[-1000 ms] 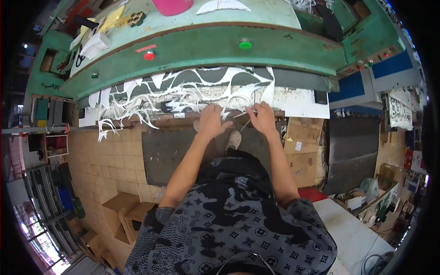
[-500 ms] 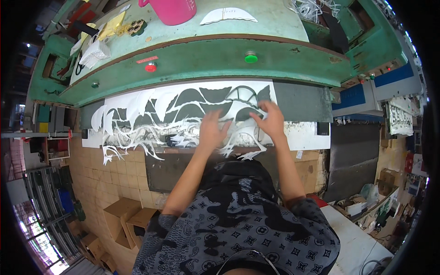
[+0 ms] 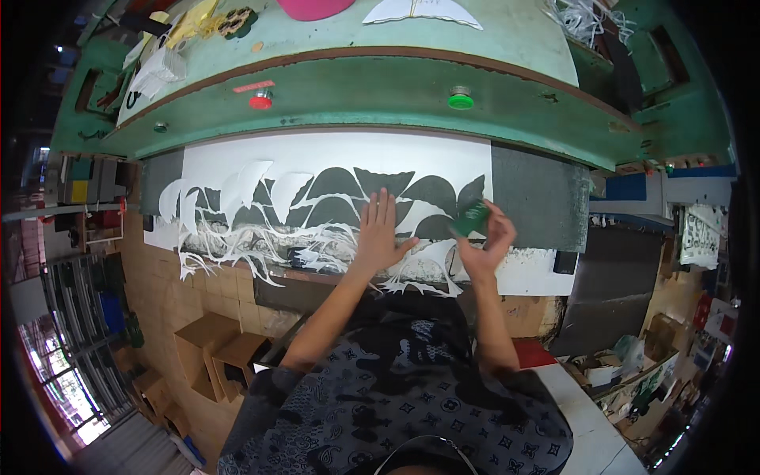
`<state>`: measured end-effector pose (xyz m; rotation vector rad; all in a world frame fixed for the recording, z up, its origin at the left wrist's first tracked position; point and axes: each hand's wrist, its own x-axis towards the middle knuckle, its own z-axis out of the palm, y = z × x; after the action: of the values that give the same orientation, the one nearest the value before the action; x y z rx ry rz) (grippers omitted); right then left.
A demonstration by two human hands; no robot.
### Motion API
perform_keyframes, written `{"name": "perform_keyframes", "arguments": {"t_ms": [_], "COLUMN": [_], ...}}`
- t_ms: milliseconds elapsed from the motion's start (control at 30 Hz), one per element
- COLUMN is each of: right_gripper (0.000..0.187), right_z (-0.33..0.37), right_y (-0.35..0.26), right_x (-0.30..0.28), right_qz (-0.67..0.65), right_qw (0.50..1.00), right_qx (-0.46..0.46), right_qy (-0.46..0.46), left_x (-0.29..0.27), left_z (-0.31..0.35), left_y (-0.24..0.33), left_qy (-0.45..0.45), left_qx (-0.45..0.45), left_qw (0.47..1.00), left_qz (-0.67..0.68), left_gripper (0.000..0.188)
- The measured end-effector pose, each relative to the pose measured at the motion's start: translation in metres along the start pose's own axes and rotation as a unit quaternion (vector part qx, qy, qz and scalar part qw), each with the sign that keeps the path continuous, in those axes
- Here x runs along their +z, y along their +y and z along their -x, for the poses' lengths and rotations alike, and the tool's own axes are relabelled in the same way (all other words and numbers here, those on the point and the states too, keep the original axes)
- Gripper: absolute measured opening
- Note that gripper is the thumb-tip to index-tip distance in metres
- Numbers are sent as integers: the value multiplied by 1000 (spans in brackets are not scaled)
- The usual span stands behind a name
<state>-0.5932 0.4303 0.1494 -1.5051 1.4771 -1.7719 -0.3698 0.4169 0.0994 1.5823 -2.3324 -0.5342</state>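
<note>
A white sheet (image 3: 261, 148) with rows of curved cut-outs lies over a dark board (image 3: 538, 186), which shows through the holes. My left hand (image 3: 380, 241) rests flat on the sheet's cut part, fingers stretched out, holding nothing. At the sheet's right end my right hand (image 3: 491, 241) grips a small dark green cutting die (image 3: 473, 215), tilted and blurred, with my fingers hiding part of it. Loose white half-moon pieces (image 3: 289, 190) lie at the left of the sheet. Thin curling offcut strips (image 3: 229, 253) hang off the near edge.
Just beyond the sheet runs a green machine beam (image 3: 356, 91) with a red button (image 3: 260, 99) and a green button (image 3: 461, 98). On its top lie a pink container (image 3: 317, 6), a bundle of white pieces (image 3: 423, 12) and white strips (image 3: 590, 17). Cardboard boxes (image 3: 214, 348) stand on the floor.
The ribbed curved die lying on the sheet's right part has been lifted off by my right hand. My left hand has flattened onto the sheet. The view has shifted slightly.
</note>
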Motion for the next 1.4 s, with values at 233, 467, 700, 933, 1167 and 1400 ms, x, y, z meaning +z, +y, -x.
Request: {"name": "perform_keyframes", "arguments": {"t_ms": [233,467,700,933,1167,1400], "right_gripper": [38,48,38,35,72,34], "right_z": [72,78,39,15,-24,-15], "right_y": [6,-16,-43,-63,20,24], "right_x": [-48,-23,13,34,-40,-9], "right_qz": [-184,-141,-118,-148,198,294], "right_qw": [917,935,945,926,911,931], "right_qx": [331,308,191,196,362,64], "right_qy": [127,-108,-237,-287,-18,-206], "left_x": [-52,-60,-80,-105,-254,-257], "left_z": [-9,1,26,42,92,79], "left_y": [75,96,80,71,-2,-46], "left_qy": [-4,-53,48,150,348,340], "left_qx": [3,-80,-185,-213,-285,-189], "left_qw": [931,884,868,882,855,671], "left_qz": [365,457,459,392,259,631], "left_gripper": [65,44,26,13,16,36]}}
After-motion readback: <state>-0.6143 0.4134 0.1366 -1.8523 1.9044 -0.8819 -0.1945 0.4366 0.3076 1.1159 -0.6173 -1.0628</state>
